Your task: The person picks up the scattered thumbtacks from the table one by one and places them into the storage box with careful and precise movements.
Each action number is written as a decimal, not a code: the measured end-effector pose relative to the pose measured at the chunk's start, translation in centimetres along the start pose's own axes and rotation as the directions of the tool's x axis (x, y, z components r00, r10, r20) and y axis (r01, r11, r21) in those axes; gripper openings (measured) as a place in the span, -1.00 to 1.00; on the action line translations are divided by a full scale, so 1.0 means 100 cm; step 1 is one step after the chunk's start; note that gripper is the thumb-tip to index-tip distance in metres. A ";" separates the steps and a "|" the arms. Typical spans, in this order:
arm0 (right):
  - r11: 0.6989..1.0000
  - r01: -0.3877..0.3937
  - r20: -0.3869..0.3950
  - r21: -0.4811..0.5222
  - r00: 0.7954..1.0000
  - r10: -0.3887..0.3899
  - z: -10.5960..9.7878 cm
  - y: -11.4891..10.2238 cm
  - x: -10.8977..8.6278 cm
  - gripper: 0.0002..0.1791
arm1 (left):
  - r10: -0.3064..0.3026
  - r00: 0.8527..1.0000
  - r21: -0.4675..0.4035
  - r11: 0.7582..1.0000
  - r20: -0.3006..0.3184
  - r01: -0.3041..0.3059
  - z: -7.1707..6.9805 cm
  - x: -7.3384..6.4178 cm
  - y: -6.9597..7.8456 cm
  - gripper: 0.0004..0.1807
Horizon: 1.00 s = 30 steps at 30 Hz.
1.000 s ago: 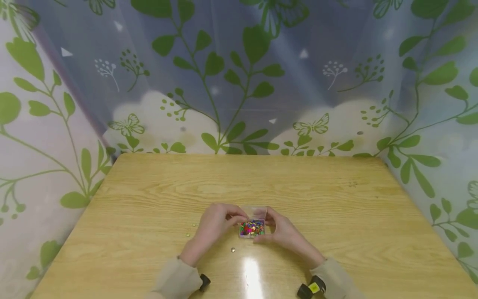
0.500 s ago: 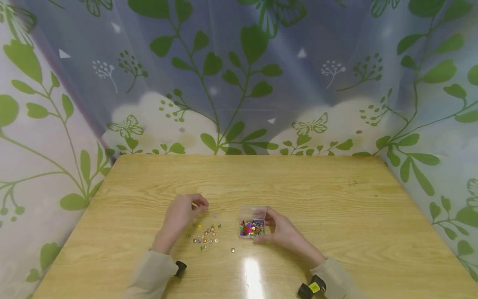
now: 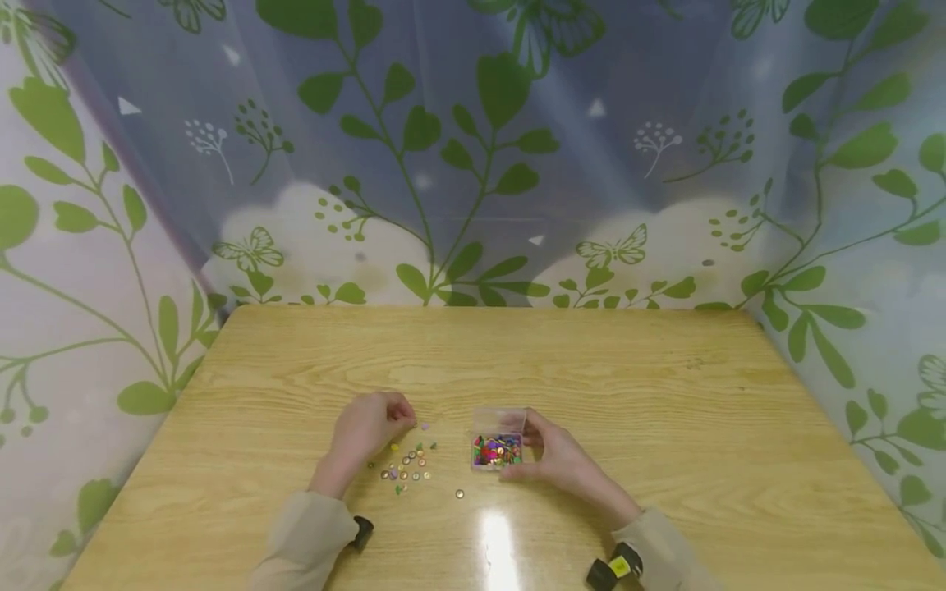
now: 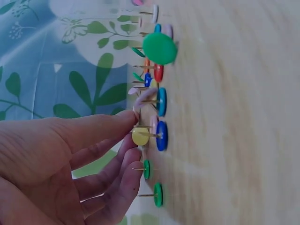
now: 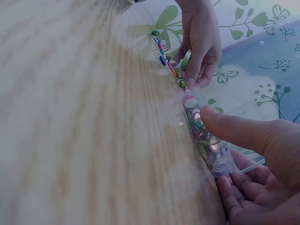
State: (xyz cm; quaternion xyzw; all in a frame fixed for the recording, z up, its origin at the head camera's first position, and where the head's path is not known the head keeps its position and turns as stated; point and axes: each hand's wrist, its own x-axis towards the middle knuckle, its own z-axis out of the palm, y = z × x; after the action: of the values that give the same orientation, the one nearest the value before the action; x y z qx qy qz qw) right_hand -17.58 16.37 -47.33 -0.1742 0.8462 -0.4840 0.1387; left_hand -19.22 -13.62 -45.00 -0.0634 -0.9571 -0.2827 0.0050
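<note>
Printed cloth [image 3: 458, 123] is hanging behind one wooden counter [image 3: 628, 369] and along both its sides, showing green leaves and butterflies. Two hands, in two beige sleeves, are working above the counter; one black device [image 3: 362, 533] is sitting at the left wrist and one black device with a yellow label [image 3: 619, 566] at the right.

Quantities: one small clear box [image 3: 488, 469] is resting on the counter, and one clear lid [image 3: 493, 420] is standing raised at its far side. About eighteen loose thumbtacks [image 3: 404, 475] are lying to the left of the box; overlap is preventing an exact count. One of these, a lone tack [image 3: 460, 494], is lying nearer the person, between the main group and the box. In the left wrist view, many tacks are resting on their heads with pins pointing up, including one dark blue tack [image 4: 161, 136] and one yellow tack [image 4: 140, 136].

Contents: the box is holding a dense layer of red, purple, green, blue and gold tacks, too crowded for counting.

Right hand [image 3: 550, 450]: its grip is grasping the box, thumb at the near side and fingers behind.

Left hand [image 3: 364, 431]: its fingers are bending toward the thumb beside the loose tacks; whether its grip is pinching one cannot be told.
</note>
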 end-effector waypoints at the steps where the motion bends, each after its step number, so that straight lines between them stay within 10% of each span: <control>1: 1.000 -0.004 -0.001 -0.002 1.000 0.004 0.000 0.000 0.000 -0.19 | 0.000 1.000 0.002 1.000 -0.011 0.000 0.000 0.000 0.000 -0.92; 8: 1.000 -0.001 0.007 0.014 1.000 0.001 0.001 -0.001 0.000 -0.19 | -0.009 0.997 -0.040 0.999 -0.079 0.006 -0.002 -0.003 0.007 -0.94; 16: 1.000 -0.015 0.010 0.021 1.000 0.015 0.001 0.000 0.000 -0.18 | 0.113 0.994 -0.154 0.982 0.010 -0.110 0.000 -0.009 0.032 -0.93; 24: 1.000 -0.004 -0.002 0.027 1.000 0.004 0.000 0.001 0.002 -0.19 | 0.320 0.945 -0.235 0.926 0.073 -0.295 0.015 -0.015 0.057 -0.94; 30: 0.999 0.002 0.006 0.037 1.000 -0.002 0.001 0.002 0.002 -0.19 | 0.360 0.930 -0.256 0.908 0.073 -0.331 0.026 -0.015 0.066 -0.92</control>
State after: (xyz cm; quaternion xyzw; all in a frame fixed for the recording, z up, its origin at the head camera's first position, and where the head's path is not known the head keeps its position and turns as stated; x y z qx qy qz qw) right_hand -17.78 16.30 -47.56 -0.1739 0.8366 -0.4991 0.1441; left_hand -16.85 -6.87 -43.70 -0.2488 -0.8881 -0.3865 -0.0096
